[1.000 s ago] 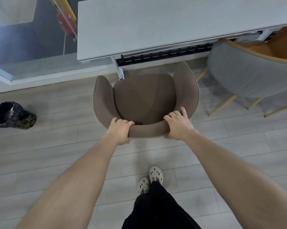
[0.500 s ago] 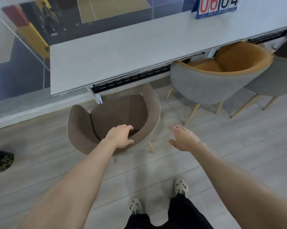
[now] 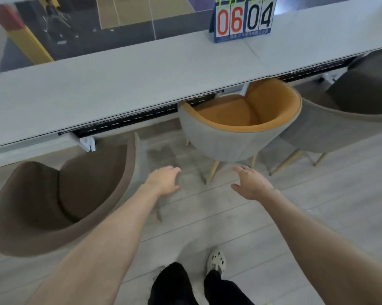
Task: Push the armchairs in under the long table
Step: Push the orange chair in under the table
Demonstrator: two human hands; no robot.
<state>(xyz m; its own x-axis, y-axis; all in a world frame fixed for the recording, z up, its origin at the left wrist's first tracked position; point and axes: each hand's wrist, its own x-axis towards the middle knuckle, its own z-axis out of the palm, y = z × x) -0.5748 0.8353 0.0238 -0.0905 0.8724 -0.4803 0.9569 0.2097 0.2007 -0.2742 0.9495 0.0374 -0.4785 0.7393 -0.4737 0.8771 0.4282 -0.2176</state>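
Note:
A long pale grey table runs across the view. A brown armchair stands at the left with its front under the table edge. In the middle stands a grey armchair with an orange inside, its seat front tucked under the table. A third grey armchair with a dark inside is at the right. My left hand is open over the floor, right of the brown chair and apart from it. My right hand is open just below the orange chair's back, touching nothing.
A flip scoreboard reading 06 and 04 stands on the table. A white table bracket hangs near the brown chair. Glass behind the table overlooks a court. My feet in pale clogs stand on grey plank flooring.
Both hands let go of the brown armchair's back. I have shifted right, so the brown chair now lies left and both open hands reach toward the orange-lined chair.

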